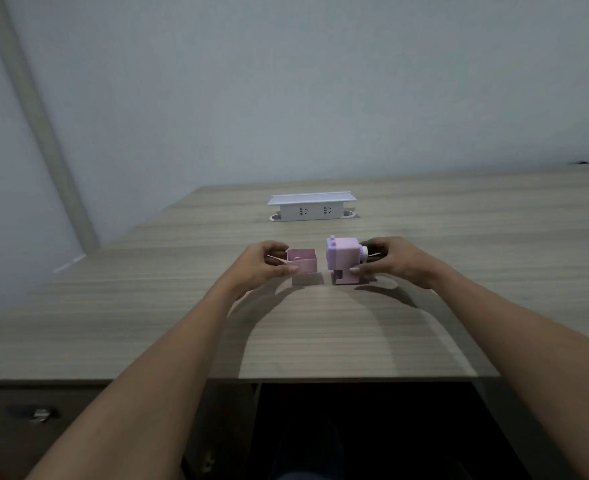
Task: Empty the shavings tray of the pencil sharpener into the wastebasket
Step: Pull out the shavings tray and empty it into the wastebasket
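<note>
A pink pencil sharpener stands on the wooden desk. My right hand grips it from the right side, over its crank end. The pink shavings tray is out of the sharpener and held just left of it, slightly above the desk, open side up. My left hand pinches the tray by its left end between thumb and fingers. A narrow gap separates tray and sharpener. The tray's contents cannot be made out. No wastebasket is in view.
A white pop-up socket box stands open at the back middle of the desk. A wall rises behind the desk. Below the front edge are a drawer front with a lock at left and a dark knee space.
</note>
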The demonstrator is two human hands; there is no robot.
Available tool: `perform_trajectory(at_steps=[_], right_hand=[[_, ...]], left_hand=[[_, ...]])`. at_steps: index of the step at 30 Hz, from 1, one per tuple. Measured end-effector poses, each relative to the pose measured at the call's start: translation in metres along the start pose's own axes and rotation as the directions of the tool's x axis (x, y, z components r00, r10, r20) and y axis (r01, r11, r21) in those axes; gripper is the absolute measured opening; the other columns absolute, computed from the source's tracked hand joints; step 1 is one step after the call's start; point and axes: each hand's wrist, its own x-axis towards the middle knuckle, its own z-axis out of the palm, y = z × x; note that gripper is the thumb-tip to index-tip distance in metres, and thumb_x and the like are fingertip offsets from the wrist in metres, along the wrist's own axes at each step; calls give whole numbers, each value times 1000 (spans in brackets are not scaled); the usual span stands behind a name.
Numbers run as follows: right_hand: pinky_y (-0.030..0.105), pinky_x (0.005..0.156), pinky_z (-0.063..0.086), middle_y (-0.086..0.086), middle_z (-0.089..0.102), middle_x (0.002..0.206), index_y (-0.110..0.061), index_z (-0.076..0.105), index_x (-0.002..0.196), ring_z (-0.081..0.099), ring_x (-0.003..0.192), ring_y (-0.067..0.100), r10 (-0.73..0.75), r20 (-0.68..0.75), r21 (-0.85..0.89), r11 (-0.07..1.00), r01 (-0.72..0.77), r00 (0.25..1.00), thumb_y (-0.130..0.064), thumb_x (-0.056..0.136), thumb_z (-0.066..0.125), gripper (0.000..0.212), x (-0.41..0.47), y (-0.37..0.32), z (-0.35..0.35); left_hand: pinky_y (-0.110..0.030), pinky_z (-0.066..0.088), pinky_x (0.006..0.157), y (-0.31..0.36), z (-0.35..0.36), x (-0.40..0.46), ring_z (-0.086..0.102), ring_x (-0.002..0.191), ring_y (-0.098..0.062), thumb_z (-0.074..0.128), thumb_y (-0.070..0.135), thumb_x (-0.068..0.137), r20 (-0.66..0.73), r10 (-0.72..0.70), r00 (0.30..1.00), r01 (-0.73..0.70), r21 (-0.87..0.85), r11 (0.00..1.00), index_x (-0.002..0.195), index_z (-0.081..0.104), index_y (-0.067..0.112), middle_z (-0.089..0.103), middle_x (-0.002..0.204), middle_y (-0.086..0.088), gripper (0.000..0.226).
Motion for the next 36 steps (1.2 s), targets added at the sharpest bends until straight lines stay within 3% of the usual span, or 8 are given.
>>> perform_trajectory(at_steps=[8,13,15,17,20,23,29,36], right_hand=[[14,83,49,7,70,126,-5,60,137,66,115,14,-96,-85,-1,995,97,992,-20,74,88,70,-9,-53,-19],[18,90,50,6,72,125,-6,62,135,68,113,10,-127,-107,-15,992,126,986,-26,72,90,71,-15,-80,-29],[14,83,50,4,72,124,-7,63,135,67,112,8,-143,-123,-18,990,142,982,-27,74,88,69,-21,-88,-35],[20,91,52,4,72,123,-6,63,134,68,112,9,-151,-144,-4,988,152,978,-28,74,88,69,-26,-94,-41],[31,104,51,3,75,120,-6,67,130,69,113,13,-157,-186,4,987,161,970,-31,73,89,66,-41,-97,-53],[29,96,54,4,77,116,-8,72,123,70,113,17,-167,-213,-3,985,170,963,-28,74,88,55,-63,-96,-70],[25,91,51,3,77,115,-8,74,120,70,112,14,-128,-295,-17,991,129,947,-21,77,86,46,-115,-91,-108],[22,89,53,4,77,115,-8,73,121,70,112,15,-65,-420,-74,997,37,905,-18,77,86,47,-194,-78,-153]], left_hand=[[-31,56,92,53,-11,11,69,95,-19,83,12,81,-34,62,998,-63,-30,998,124,66,4,73,105,-5,47],[-23,56,88,97,-1,12,69,90,-14,83,13,82,1,125,992,-125,-30,992,126,66,3,73,106,-5,48],[-27,56,92,112,5,13,70,94,-16,84,15,82,28,152,988,-152,-25,988,128,66,2,74,109,-6,51],[-32,56,96,124,12,15,71,98,-17,84,18,81,52,172,984,-171,-18,985,128,66,4,75,112,-6,52],[-19,58,83,140,28,14,71,95,-15,82,15,83,107,210,972,-209,-19,978,131,64,2,74,117,-10,53],[-17,57,80,154,52,12,71,98,-16,82,16,84,144,246,958,-244,-27,969,132,64,3,73,119,-11,53],[-17,55,87,179,105,7,73,92,-9,82,19,84,208,310,928,-293,-112,950,126,69,10,76,115,-5,45],[-37,51,107,206,181,-1,72,111,-24,84,19,82,322,366,873,-292,-256,922,126,69,8,76,118,-11,48]])
